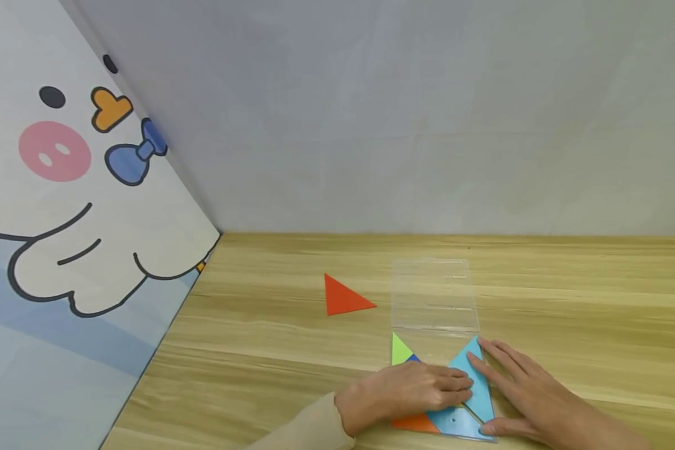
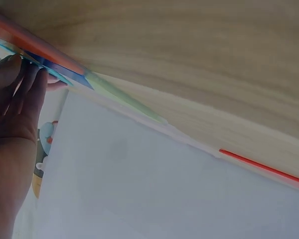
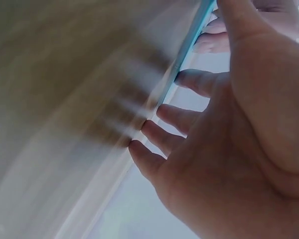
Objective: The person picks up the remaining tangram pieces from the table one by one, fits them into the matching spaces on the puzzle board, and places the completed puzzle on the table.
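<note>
A shallow clear tray holds flat tangram pieces at the front of the table in the head view. My left hand (image 1: 407, 390) reaches across it, its extended fingertips on the light blue triangle (image 1: 480, 397). From the other side, my right hand (image 1: 531, 390) touches this triangle with straight fingers, the thumb at the tray's lower right corner. A green piece (image 1: 400, 350), a bit of dark blue piece (image 1: 414, 358), an orange piece (image 1: 413, 424) and another light blue piece (image 1: 455, 423) lie around my left hand, which hides the tray's middle.
The tray's clear lid (image 1: 433, 294) lies folded back behind it. Left of the lid, a red triangle (image 1: 345, 299) lies loose on the wooden table (image 1: 247, 350). A pale wall (image 1: 416, 125) stands behind, and a cartoon-printed panel (image 1: 163, 237) borders the left.
</note>
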A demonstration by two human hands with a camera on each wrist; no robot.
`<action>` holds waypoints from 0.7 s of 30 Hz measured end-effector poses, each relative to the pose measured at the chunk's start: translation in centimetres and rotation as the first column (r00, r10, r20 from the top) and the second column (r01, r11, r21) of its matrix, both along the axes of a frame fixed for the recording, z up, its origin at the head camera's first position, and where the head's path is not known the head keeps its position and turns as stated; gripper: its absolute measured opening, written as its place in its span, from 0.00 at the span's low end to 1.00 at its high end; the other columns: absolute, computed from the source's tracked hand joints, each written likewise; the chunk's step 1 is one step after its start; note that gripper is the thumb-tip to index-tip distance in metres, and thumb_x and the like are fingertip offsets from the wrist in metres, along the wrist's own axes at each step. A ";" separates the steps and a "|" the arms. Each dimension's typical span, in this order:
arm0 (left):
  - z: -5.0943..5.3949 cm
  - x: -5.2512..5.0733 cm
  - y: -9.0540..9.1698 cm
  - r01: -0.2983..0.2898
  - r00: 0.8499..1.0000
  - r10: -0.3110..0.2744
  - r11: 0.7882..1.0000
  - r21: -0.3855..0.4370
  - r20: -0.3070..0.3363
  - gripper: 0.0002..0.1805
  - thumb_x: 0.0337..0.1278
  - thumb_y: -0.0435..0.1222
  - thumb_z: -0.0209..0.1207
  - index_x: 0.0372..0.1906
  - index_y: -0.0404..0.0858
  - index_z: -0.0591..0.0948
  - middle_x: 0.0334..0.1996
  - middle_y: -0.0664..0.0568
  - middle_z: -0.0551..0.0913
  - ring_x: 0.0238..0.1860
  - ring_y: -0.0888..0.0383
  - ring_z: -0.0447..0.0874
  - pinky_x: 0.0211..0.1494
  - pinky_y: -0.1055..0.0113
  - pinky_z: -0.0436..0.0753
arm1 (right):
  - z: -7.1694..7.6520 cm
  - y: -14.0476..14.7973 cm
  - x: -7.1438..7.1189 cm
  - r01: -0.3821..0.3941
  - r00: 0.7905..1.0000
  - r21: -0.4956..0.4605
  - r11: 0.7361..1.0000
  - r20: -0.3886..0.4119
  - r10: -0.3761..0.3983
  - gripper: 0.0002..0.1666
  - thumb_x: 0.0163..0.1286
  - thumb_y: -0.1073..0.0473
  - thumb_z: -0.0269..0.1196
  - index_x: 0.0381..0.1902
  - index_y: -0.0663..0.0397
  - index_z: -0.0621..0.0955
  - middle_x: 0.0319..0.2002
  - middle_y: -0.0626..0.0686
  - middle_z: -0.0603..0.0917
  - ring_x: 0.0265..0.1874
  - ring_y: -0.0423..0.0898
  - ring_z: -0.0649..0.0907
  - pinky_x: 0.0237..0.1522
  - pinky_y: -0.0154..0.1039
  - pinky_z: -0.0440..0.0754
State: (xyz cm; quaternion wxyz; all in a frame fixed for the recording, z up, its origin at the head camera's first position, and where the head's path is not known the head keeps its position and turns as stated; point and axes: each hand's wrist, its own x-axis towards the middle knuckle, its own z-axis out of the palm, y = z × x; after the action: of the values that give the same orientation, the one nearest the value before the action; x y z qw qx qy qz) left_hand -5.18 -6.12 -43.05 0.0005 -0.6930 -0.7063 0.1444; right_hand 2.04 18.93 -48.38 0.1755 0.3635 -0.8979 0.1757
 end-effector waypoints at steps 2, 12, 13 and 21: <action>-0.1 0.2 0.0 0.000 1.000 0.000 1.000 0.009 0.019 0.24 0.81 0.42 0.50 0.74 0.42 0.73 0.72 0.55 0.72 0.74 0.63 0.67 0.75 0.77 0.57 | 0.0 0.0 0.0 -0.004 1.000 -0.006 1.000 0.009 0.004 0.57 0.66 0.29 0.64 0.81 0.54 0.61 0.83 0.48 0.46 0.80 0.38 0.42 0.75 0.25 0.36; -0.7 0.9 -0.2 -0.031 0.996 0.026 0.998 0.062 0.081 0.33 0.79 0.56 0.45 0.75 0.41 0.72 0.74 0.49 0.71 0.75 0.59 0.65 0.76 0.74 0.57 | 0.6 -0.1 0.1 -0.021 0.999 -0.005 1.000 0.042 0.021 0.59 0.66 0.33 0.67 0.82 0.54 0.55 0.84 0.45 0.43 0.81 0.38 0.41 0.73 0.22 0.39; -0.8 1.0 -0.3 -0.039 0.996 0.034 0.997 0.063 0.082 0.34 0.78 0.57 0.45 0.75 0.41 0.71 0.74 0.49 0.70 0.75 0.59 0.65 0.76 0.74 0.56 | 0.6 0.0 0.1 -0.022 0.998 -0.006 1.000 0.052 0.022 0.59 0.66 0.34 0.67 0.82 0.55 0.56 0.84 0.46 0.43 0.81 0.38 0.41 0.73 0.21 0.40; -0.8 1.8 -0.8 -0.143 0.981 0.132 0.988 0.065 0.144 0.33 0.80 0.56 0.44 0.77 0.42 0.68 0.76 0.52 0.67 0.78 0.58 0.60 0.78 0.67 0.59 | 0.5 0.3 0.1 -0.030 0.995 -0.021 0.999 0.096 0.032 0.60 0.62 0.31 0.68 0.80 0.58 0.60 0.84 0.45 0.46 0.81 0.36 0.40 0.72 0.20 0.38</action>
State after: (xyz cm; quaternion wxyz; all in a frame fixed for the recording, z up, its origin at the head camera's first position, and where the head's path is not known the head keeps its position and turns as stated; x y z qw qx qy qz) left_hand -3.42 -6.94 -43.83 -0.0329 -0.6503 -0.7558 0.0688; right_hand 2.11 19.24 -47.90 0.1329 0.3669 -0.8977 0.2044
